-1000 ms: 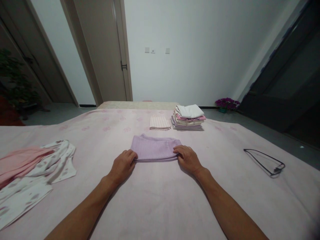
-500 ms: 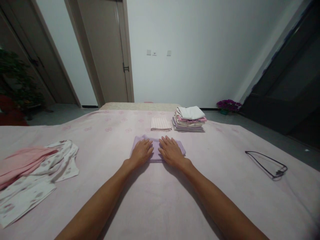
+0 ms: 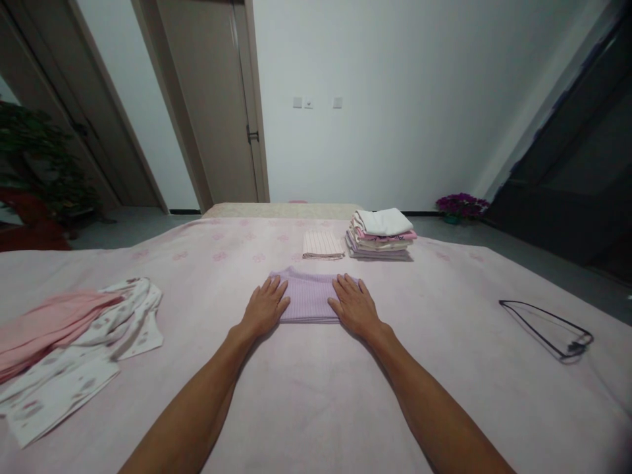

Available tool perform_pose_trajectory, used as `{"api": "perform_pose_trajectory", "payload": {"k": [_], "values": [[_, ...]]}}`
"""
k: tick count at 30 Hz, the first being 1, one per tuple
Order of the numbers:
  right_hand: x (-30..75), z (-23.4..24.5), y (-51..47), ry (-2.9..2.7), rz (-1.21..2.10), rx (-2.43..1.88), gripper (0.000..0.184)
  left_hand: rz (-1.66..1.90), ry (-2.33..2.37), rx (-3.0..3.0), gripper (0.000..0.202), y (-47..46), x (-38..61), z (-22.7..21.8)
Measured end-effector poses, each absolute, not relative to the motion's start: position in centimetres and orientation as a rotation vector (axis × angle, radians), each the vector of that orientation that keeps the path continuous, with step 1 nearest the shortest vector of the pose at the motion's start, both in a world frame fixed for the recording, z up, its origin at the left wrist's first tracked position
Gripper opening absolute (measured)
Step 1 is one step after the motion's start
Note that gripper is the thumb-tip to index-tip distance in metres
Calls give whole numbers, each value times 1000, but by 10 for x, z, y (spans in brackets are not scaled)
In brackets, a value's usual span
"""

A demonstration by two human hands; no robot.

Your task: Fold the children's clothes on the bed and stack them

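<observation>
A folded purple ribbed garment [image 3: 310, 297] lies flat in front of me on a pale pink floral sheet [image 3: 316, 395]. My left hand [image 3: 266, 306] rests flat over its left edge, fingers stretched out. On the opposite edge, my right hand [image 3: 356, 303] lies palm down with its fingers extended. Neither hand grips the cloth. Just beyond the purple garment sits a folded striped cloth [image 3: 322, 244]. To the right of that stands a stack of folded clothes [image 3: 380, 235], with a white piece on top.
Unfolded clothes lie at the left: a pink garment [image 3: 52, 322] and a white patterned one [image 3: 103, 349]. A black wire loop [image 3: 546, 329], perhaps a hanger, lies at the right. Purple flowers [image 3: 461, 205] stand on the floor near the far wall.
My hands have slid apart, from the middle of the purple garment out to its left and right edges. The view has shifted slightly.
</observation>
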State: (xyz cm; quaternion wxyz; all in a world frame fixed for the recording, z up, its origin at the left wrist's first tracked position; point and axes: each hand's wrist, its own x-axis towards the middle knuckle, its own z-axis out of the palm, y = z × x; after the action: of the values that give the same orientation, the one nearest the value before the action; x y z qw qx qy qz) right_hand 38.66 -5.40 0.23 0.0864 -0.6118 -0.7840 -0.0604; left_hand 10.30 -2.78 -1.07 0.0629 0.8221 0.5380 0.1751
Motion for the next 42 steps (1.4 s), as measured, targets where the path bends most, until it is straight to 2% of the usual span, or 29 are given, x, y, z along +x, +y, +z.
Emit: {"api": "perform_pose_trajectory", "payload": {"k": [5, 9, 13, 19, 27, 32, 36, 42], "values": [[385, 1, -54, -2303, -184, -1810, 60, 1092, 1465, 1897, 48, -24, 79, -12], [385, 0, -55, -2280, -193, -1802, 58, 1222, 1424, 1563, 46, -28, 71, -2], [386, -2, -55, -2265, -205, -1792, 58, 1118, 1469, 1618, 38, -45, 61, 6], [385, -4, -53, -2254, -203, -1789, 57, 898, 1488, 1994, 56, -73, 55, 4], [385, -4, -52, -2248, -200, -1794, 56, 900, 1659, 2355, 39, -89, 81, 6], [385, -4, -53, -2241, -204, -1797, 56, 739, 1865, 2443, 31, -92, 90, 11], [385, -4, -54, -2237, -215, -1792, 56, 578, 2027, 2495, 36, -89, 100, 13], [385, -4, -54, -2227, -233, -1788, 55, 581, 2136, 2399, 43, -76, 101, 15]]}}
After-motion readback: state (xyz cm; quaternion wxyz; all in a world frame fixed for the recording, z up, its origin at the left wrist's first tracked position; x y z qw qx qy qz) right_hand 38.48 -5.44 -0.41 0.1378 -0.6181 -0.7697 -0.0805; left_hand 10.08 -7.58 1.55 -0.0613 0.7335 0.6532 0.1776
